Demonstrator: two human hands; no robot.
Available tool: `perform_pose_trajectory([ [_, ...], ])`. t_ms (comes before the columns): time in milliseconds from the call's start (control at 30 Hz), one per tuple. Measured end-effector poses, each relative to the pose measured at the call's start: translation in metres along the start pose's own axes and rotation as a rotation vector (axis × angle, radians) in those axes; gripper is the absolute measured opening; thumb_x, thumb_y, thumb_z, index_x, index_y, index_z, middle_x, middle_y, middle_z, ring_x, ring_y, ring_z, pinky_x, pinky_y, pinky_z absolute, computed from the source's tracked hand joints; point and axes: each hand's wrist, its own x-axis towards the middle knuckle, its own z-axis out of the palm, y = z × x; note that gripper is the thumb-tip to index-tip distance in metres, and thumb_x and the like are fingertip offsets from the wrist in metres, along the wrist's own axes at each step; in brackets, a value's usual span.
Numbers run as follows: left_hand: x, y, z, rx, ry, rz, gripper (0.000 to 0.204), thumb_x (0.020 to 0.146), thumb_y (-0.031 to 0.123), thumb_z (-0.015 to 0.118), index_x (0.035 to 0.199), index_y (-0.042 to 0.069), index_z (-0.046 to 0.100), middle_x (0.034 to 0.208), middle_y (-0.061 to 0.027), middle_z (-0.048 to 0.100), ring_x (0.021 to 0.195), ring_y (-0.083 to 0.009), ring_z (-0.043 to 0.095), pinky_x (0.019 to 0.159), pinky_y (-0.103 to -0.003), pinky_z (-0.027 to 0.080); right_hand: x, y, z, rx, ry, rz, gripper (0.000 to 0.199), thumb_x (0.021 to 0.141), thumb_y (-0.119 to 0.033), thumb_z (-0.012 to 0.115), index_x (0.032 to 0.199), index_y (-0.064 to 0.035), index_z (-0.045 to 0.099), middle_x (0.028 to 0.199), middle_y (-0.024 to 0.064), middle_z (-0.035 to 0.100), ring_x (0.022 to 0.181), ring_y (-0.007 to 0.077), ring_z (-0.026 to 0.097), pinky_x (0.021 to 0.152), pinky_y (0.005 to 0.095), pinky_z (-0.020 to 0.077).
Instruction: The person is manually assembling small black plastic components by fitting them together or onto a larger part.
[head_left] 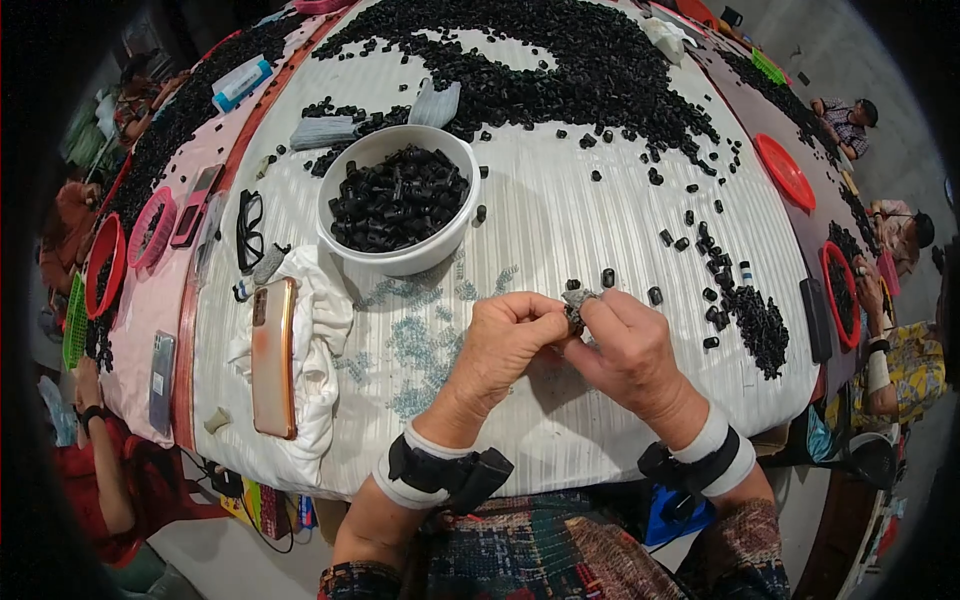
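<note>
White wristbands (706, 437) under black straps (705, 468); dark multicoloured sleeves (750, 547), seemingly plaid.

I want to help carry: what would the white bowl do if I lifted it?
The white bowl may feel heavy, since many black pieces sit inside. They look loose, so tilting could spill some. Its smooth-looking side might feel slippery.

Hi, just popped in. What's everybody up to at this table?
The person at the near edge has the left hand and right hand together, fingertips pinching a small dark piece that the fingers mostly hide. Beyond the left hand, a white bowl is filled with short black parts. More lie in a big spread across the far side, and bluish coils are scattered near the bowl. Other people are along both sides.
</note>
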Motion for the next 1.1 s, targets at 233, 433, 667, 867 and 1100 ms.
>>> perform_pose_trajectory([
  [233,0.001,0.001,0.0,-0.113,-0.054,-0.034,0.015,0.081,0.012,0.063,0.087,-0.002,0.065,0.075,-0.0057,0.064,0.065,-0.0108,0.061,0.058,-0.021,0.05,-0.002,0.001,-0.001,0.059,0.012,0.047,0.022,0.062,-0.005,0.07,0.073,-0.0036,0.051,0.063,0.0076,0.047,0.054,0.022,0.053,0.045,0.0323,0.0449],
  [433,0.001,-0.002,0.0,-0.043,-0.112,-0.05,0.016,0.082,0.013,0.063,0.089,-0.002,0.065,0.077,-0.0068,0.065,0.067,-0.0113,0.062,0.059,-0.021,0.051,-0.006,0.002,-0.006,0.083,0.021,0.048,0.021,0.066,-0.006,0.07,0.076,-0.0026,0.052,0.065,0.0086,0.048,0.056,0.0229,0.055,0.046,0.0319,0.0454],
  [667,0.001,0.002,0.001,-0.054,-0.176,-0.035,0.017,0.083,0.01,0.065,0.092,-0.004,0.064,0.082,-0.0096,0.066,0.071,-0.0128,0.064,0.058,-0.021,0.051,0.0,0.002,-0.032,0.438,-0.053,0.258,0.024,0.074,-0.003,0.063,0.097,0.0012,0.056,0.077,0.0111,0.054,0.061,0.018,0.055,0.051,0.0256,0.0454],
  [867,-0.001,0.004,0.004,-0.026,-0.206,-0.051,0.02,0.083,0.012,0.065,0.095,-0.004,0.064,0.083,-0.0096,0.066,0.071,-0.0129,0.064,0.058,-0.02,0.052,-0.004,0.008,-0.026,0.694,-0.09,0.418,0.021,0.078,0.004,0.057,0.099,0.0001,0.058,0.079,0.0062,0.056,0.066,0.0094,0.055,0.054,0.0229,0.0444],
  [1100,0.0,0.004,0.002,-0.194,-0.136,-0.079,0.022,0.088,0.015,0.058,0.099,-0.003,0.06,0.087,-0.0127,0.064,0.071,-0.0156,0.064,0.057,-0.025,0.054,0.006,0.009,-0.029,0.789,-0.031,0.478,0.02,0.077,0.004,0.058,0.097,0.0015,0.057,0.08,0.006,0.056,0.069,0.0079,0.055,0.057,0.022,0.0446],
])
